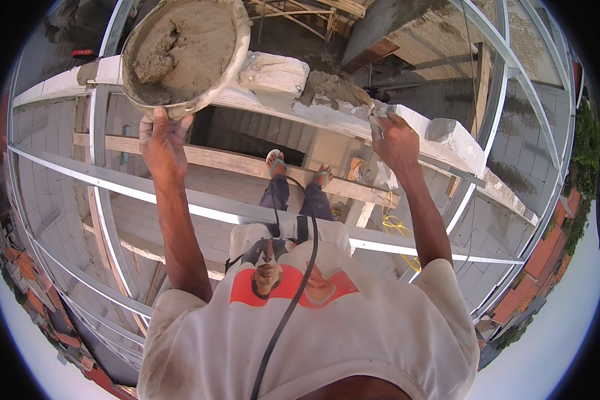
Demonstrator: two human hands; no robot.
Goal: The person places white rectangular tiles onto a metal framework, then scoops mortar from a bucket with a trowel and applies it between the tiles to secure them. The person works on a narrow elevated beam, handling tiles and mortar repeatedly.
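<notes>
At the upper left, a round basin (241, 47) full of wet grey mortar (200, 40) rests on top of the white block wall. My left hand (163, 143) grips its near rim, thumb up on the side and fingers underneath. My right hand (398, 141) is closed around a mortar-smeared tool, seemingly a trowel (375, 121), at the wall's top edge. Much of that tool is hidden by the fingers. Just left of it, a bed of fresh mortar (337, 90) lies along the wall top. A white block piece (273, 73) sits between the basin and this mortar.
Another white block (455, 137) stands right of my right hand. Metal framing (213, 212) crosses in front of my body and rises on both sides. My feet stand on a wooden plank (227, 160) high above a floor. A yellow cord (397, 225) hangs at the right.
</notes>
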